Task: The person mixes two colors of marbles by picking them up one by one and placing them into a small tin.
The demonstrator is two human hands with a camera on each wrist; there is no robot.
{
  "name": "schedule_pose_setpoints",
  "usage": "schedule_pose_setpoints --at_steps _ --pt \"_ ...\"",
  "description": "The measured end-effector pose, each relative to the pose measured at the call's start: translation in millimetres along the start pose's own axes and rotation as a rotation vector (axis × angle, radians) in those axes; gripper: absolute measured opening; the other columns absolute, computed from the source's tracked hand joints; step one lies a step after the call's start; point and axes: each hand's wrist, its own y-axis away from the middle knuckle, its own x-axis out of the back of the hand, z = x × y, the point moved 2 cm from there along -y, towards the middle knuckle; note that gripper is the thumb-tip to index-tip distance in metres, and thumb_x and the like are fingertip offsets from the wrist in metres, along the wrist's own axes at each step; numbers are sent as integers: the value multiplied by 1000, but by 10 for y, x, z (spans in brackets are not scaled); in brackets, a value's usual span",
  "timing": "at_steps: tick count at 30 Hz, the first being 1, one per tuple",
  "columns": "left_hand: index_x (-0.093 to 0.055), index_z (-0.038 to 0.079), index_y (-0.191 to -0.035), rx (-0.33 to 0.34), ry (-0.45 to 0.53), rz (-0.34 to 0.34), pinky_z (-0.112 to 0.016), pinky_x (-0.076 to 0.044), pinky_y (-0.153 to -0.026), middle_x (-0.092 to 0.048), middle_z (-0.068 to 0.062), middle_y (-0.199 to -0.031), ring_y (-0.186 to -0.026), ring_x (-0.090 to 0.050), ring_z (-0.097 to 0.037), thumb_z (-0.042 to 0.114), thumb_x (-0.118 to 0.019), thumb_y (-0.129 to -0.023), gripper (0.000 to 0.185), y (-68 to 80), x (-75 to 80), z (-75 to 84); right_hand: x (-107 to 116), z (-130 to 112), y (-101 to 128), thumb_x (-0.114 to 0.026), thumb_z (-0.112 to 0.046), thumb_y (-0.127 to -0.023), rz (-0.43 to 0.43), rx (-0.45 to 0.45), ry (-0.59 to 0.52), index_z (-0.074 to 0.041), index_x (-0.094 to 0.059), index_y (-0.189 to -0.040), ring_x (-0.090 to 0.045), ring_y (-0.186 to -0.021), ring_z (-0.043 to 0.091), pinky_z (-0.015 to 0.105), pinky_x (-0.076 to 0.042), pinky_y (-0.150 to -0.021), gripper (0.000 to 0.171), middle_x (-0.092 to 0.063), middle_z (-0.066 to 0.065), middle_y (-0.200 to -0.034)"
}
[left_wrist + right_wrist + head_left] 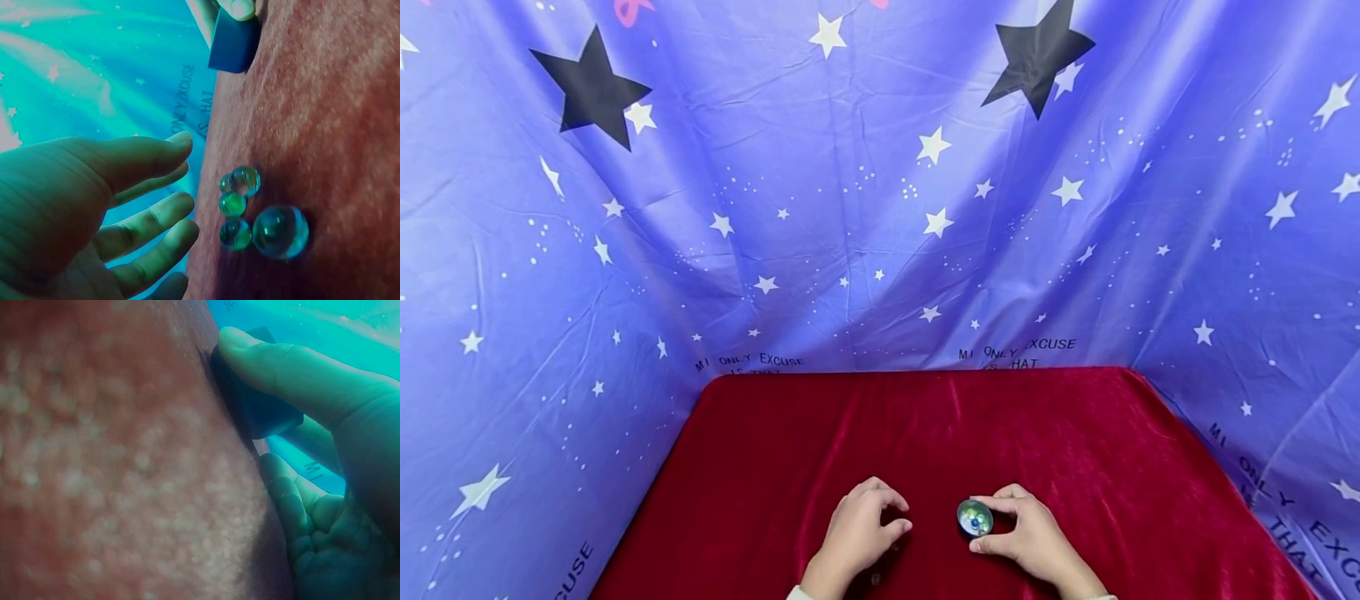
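Observation:
A small round metal bowl (975, 517) sits on the red velvet cloth (925, 433) near the front edge, with a few small glass marbles inside. My right hand (992, 525) pinches its rim between thumb (269, 362) and index finger; the bowl (262, 415) looks dark in the right wrist view. My left hand (897, 517) hovers just left of the bowl, fingers (156, 153) loosely curled and holding nothing. Several clear green-blue marbles (250, 209), one larger than the rest, lie on the cloth right beside that palm. The bowl (232, 44) appears beyond them.
The red cloth covers a table that ends at a back edge (925, 371) and a right edge (1225, 475). A blue star-printed sheet (880, 208) hangs behind and along both sides.

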Motion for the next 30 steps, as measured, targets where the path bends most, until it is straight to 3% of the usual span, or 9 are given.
schedule_pose_setpoints --at_steps 6,15,30 --pt "-78 30 -93 37 20 -5 -27 -49 -75 -62 21 -97 -86 -57 -1 30 -83 -84 10 53 -8 -75 23 -25 2 -99 -43 -60 11 20 -9 -34 -78 -116 -56 -100 5 24 -47 -91 60 -60 -10 -102" --pt "-77 31 -89 20 16 31 -24 -48 -70 -63 19 -94 -83 -59 -2 26 -85 -80 13 163 8 -137 19 -51 1 -99 -43 -59 7 3 -9 -35 -78 -115 -56 -100 4 24 -47 -92 60 -59 -11 -102" --pt "-77 29 -90 75 30 5 -23 -46 -67 -61 20 -93 -82 -56 0 23 -86 -77 17 290 36 -257 24 -53 -3 -99 -44 -61 -2 7 -13 -34 -78 -117 -55 -100 5 24 -46 -90 61 -59 -9 -103"
